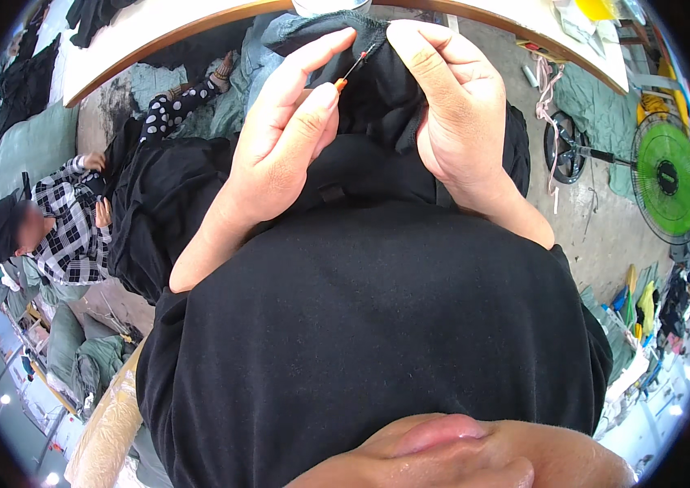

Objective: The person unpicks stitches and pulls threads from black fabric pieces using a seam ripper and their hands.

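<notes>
My left hand point(288, 134) is closed round a small seam ripper point(340, 84) with an orange handle, a thin metal shank and a red tip. The tip touches the edge of a dark garment point(373, 98), near a grey-green seam point(365, 31). On the other side, my right hand point(455, 98) pinches that edge between thumb and fingers, holding the cloth up. Below the hands, the dark cloth hangs over my lap. The left index fingertip lies against the raised seam.
A white table with a wooden edge point(174, 39) curves across the far side. A green-bladed fan point(668, 175) stands at the right. Someone in a checked shirt point(72, 220) sits at the left among dark cloth and green fabric bundles point(32, 154). A patterned roll point(105, 419) lies at the lower left.
</notes>
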The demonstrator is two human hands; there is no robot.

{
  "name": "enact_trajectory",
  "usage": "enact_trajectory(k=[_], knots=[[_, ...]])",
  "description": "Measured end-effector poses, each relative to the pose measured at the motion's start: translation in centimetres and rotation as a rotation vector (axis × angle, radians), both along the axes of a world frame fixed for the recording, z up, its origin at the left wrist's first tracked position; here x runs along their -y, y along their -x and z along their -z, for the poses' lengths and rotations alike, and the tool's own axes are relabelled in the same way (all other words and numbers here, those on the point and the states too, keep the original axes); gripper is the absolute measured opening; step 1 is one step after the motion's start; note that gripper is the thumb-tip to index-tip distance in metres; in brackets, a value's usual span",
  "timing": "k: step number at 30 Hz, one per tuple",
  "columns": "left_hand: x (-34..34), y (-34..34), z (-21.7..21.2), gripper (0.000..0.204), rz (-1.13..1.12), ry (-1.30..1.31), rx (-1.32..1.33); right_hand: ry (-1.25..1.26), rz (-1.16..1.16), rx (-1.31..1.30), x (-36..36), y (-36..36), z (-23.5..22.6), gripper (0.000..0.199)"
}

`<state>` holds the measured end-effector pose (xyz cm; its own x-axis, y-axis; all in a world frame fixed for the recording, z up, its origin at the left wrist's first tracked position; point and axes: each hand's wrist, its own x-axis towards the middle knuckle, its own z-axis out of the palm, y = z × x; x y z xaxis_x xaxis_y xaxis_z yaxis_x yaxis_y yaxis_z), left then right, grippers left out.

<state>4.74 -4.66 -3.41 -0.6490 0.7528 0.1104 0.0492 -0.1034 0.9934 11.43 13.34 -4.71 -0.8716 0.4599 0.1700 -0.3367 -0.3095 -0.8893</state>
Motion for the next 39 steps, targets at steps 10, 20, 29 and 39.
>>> enact_trajectory(k=[10, 20, 29, 39], knots=[[0.05, 0.0, 0.18, 0.05, -0.007, -0.005, 0.005, -0.062, 0.006, -0.001, 0.07, 0.0, -0.14, 0.017], [-0.25, -0.15, 0.25, 0.047, -0.035, -0.043, 0.068, -0.051, -0.015, 0.044, 0.53, -0.08, -0.17, 0.017], [0.12, -0.29, 0.31, 0.048, -0.022, -0.006, 0.031, 0.023, -0.02, 0.028, 0.38, -0.19, -0.1, 0.018], [0.35, -0.57, -0.12, 0.044, -0.016, -0.074, 0.146, 0.052, -0.049, 0.047, 0.88, -0.47, -0.39, 0.018]])
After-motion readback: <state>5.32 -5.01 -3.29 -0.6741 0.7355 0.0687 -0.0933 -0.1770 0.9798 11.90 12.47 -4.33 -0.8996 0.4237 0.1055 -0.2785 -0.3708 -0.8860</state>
